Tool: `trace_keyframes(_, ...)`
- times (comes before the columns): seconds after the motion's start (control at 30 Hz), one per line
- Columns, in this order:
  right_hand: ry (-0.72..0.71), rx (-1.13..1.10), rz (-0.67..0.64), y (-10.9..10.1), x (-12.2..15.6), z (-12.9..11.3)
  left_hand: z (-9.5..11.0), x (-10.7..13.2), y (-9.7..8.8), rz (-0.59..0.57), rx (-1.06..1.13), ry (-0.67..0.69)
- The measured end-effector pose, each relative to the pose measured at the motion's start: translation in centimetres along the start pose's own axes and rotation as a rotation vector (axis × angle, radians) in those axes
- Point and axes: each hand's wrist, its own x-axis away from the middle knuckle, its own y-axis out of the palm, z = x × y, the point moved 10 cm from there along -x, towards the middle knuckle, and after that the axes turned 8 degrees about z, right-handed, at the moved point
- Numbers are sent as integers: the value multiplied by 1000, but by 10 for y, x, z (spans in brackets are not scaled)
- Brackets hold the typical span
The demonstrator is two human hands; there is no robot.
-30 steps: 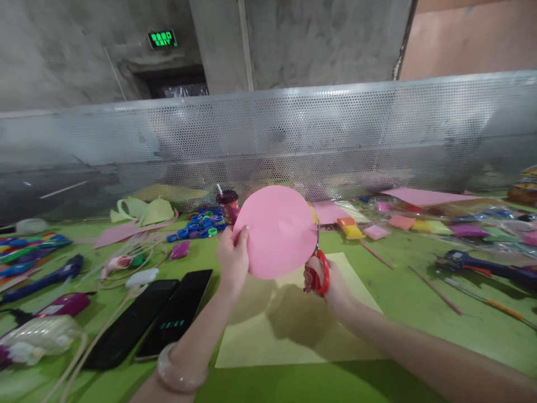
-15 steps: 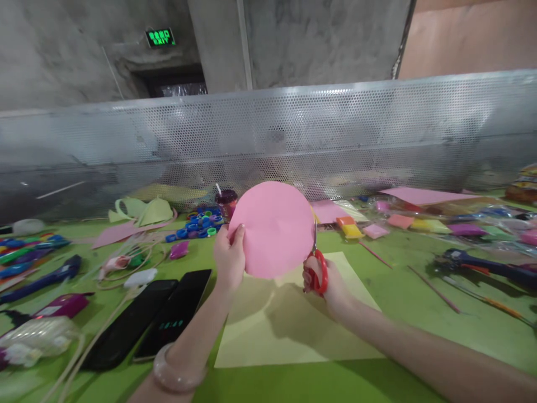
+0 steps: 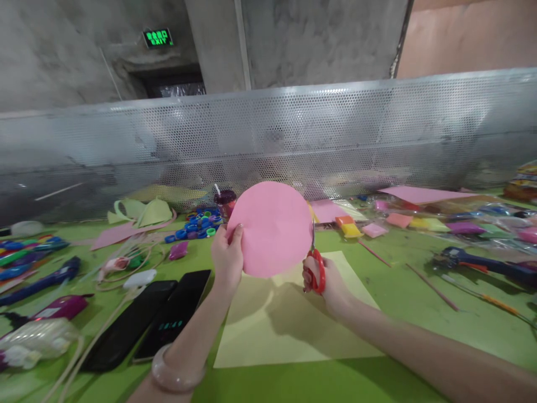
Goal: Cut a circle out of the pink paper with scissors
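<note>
A round piece of pink paper (image 3: 272, 229) is held up above the table, facing me. My left hand (image 3: 227, 252) pinches its left edge, thumb in front and the other fingers behind. At the paper's right edge, my right hand (image 3: 325, 280) grips red-handled scissors (image 3: 319, 273) with the blades pointing up. The blades run along the rim; I cannot tell whether they touch it. Below both hands lies a pale yellow sheet (image 3: 293, 330), shaded by the paper and hands.
Two black phones (image 3: 130, 324) (image 3: 180, 313) lie left of the yellow sheet. Blue bottle caps (image 3: 195, 225) and a dark cup (image 3: 225, 200) stand behind. Clay packets (image 3: 348, 228) and a glue gun (image 3: 482, 263) are to the right. A perforated metal panel (image 3: 268, 134) closes off the back.
Almost nothing differs. The view has shifted very slightly, and the pink paper and both hands sit a few pixels further left, with the grips unchanged.
</note>
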Motion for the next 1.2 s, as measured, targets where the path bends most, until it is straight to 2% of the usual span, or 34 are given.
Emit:
trace_keyframes(0.2, 35, 20, 35, -4, -3, 6, 2, -1, -1, 9, -19, 2)
trace_keyframes(0.33, 39, 0, 13, -4, -5, 9, 3, -1, -1, 11, -5, -7)
trace_keyframes(1.0, 18, 53, 19, -2, 2, 0, -3, -5, 1, -7, 35, -1)
trace_keyframes(1.1, 54, 24, 23, -1, 7, 0, -3, -8, 3, -39, 65, -11)
trace_keyframes(1.2, 168, 30, -24, 2, 12, 6, -4, -12, 2, -46, 131, -50)
